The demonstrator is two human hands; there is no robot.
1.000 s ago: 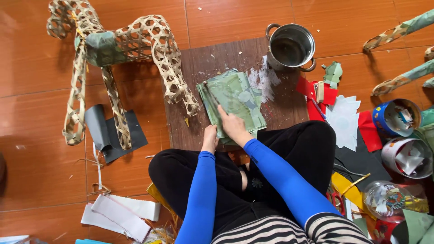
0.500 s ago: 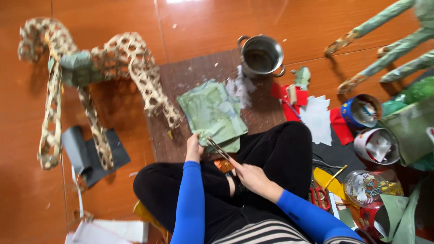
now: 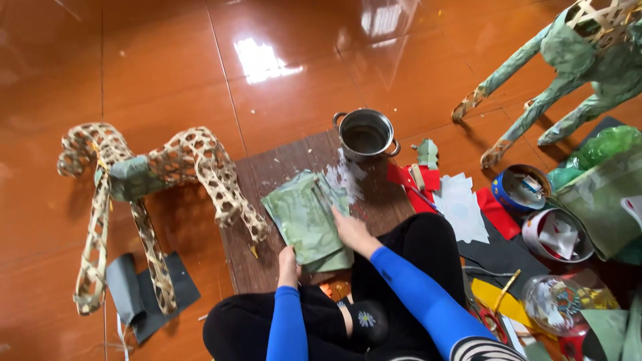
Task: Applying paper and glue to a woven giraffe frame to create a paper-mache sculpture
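Centre frame: stack of green paper sheets (image 3: 306, 219) on dark brown board (image 3: 281, 167) on the floor. Right hand (image 3: 349, 230) lies flat on the stack's right edge, fingers together. Left hand (image 3: 289, 258) grips the stack's lower edge, fingers clamped on it. Steel pot (image 3: 365, 132) just above; woven bamboo frame (image 3: 194, 164) left.

A: The paper (image 3: 304, 217) is mottled pale green, on a dark brown board (image 3: 281, 167) over a glossy orange-brown floor (image 3: 167, 60).

B: Sleeves (image 3: 414, 294)?

A: Bright blue, both; trousers (image 3: 428, 241) black. The lattice frame (image 3: 200, 164) is tan with 1 green patch; the pot (image 3: 365, 132) is silver.
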